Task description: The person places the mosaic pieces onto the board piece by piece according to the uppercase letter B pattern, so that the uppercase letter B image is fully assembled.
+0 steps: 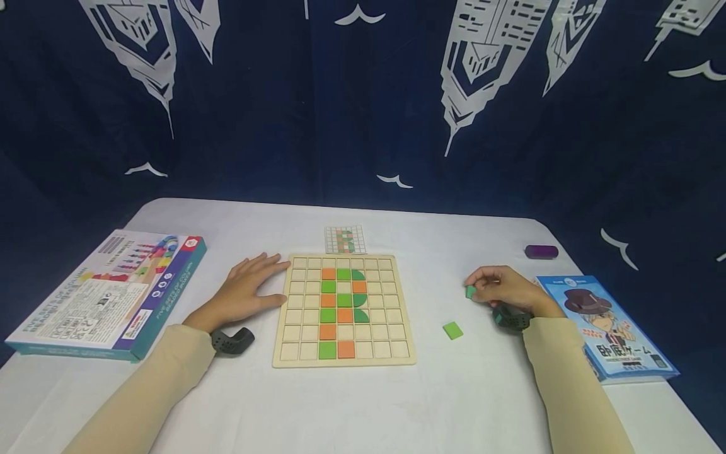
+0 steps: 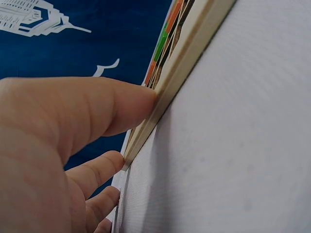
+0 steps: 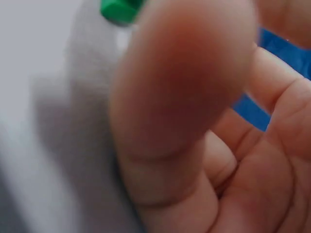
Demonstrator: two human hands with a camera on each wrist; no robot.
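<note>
A wooden grid board lies mid-table, with orange and green square tiles and dark green rounded tiles in its middle columns. My left hand spreads its fingers at the board's left edge. In the left wrist view, the thumb presses against the board's side. Right of the board, my right hand pinches a small green tile between thumb and fingertips, low over the table. Most of that tile is hidden behind the thumb in the right wrist view. Nearer me lies a light green square tile.
A pattern card lies just beyond the board. At the left is a large game box; at the right, a blue box sits by my right forearm. A purple case lies near the back right edge of the white table.
</note>
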